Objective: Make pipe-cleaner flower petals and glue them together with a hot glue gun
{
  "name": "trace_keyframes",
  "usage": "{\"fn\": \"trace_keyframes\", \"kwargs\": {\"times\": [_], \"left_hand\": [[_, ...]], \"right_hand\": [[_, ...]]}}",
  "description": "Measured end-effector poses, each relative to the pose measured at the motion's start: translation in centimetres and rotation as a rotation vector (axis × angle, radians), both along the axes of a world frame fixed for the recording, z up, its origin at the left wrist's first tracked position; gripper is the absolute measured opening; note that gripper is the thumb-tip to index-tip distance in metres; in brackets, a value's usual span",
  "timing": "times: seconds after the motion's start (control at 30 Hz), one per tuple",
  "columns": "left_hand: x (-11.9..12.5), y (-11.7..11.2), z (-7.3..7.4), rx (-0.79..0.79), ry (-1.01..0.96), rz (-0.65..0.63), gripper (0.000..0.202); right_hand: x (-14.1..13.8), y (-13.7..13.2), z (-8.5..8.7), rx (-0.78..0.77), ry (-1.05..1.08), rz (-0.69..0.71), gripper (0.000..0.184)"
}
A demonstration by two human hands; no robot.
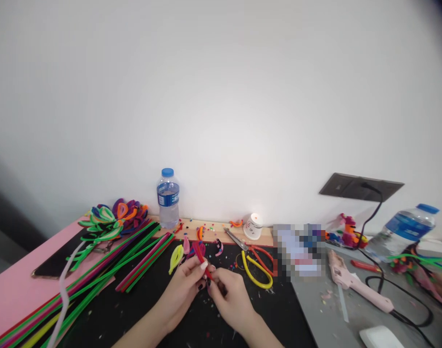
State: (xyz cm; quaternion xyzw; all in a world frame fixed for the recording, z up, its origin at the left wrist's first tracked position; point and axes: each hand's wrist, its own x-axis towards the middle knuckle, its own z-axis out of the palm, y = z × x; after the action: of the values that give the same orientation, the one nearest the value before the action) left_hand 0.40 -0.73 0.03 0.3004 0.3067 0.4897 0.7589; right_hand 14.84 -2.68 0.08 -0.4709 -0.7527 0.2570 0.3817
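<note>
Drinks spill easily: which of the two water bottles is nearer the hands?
The left bottle, standing by the wall beyond the left hand; the right bottle is farther off, past the pink glue gun.

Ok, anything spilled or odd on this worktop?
Yes: small colourful scraps lie strewn over the wooden strip and black mat, looking untidy. The white cup seems upside down, its narrower end up. A pixelated patch right of the scissors hides what is there.

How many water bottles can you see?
2. One blue-capped bottle stands beyond the short pipe cleaners; the second bottle is at far right, beyond the glue gun.
</note>
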Motion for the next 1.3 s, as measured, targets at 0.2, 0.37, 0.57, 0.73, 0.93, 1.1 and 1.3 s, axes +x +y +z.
{"fn": "trace_keyframes", "kwargs": {"times": [0.2, 0.37, 0.57, 0.73, 0.93, 1.1, 1.3], "left_hand": [[0.0, 0.3, -0.7, 0.006, 0.086, 0.018, 0.021], [0.2, 0.5, -0.6, -0.065, 0.104, 0.034, 0.022], [0.2, 0.3, -0.7, -0.077, 0.087, 0.006, 0.024], [0.2, 0.1, -0.7, -0.071, 0.136, 0.007, 0.029], [0.2, 0.3, -1.0, -0.043, 0.282, 0.023, 0.037], [0.6, 0.6, -2.1, 0.040, 0.348, 0.071, 0.037], [0.3, 0.8, -2.4, 0.110, 0.321, 0.137, 0.041]], "right_hand": [[0.2, 0.7, -0.9, -0.119, 0.100, -0.059, 0.024], [0.4, 1.5, -1.1, -0.238, 0.213, -0.141, 0.029], [0.5, 1.5, -0.6, -0.278, 0.284, -0.167, 0.028], [0.8, 1.6, -0.8, -0.280, 0.344, -0.182, 0.028], [1.5, 2.2, -1.6, -0.402, 0.562, -0.133, 0.037], [2.0, 2.7, -1.8, -0.493, 0.771, -0.109, 0.039], [1.7, 2.4, -0.7, -0.488, 0.639, -0.085, 0.030]]}}
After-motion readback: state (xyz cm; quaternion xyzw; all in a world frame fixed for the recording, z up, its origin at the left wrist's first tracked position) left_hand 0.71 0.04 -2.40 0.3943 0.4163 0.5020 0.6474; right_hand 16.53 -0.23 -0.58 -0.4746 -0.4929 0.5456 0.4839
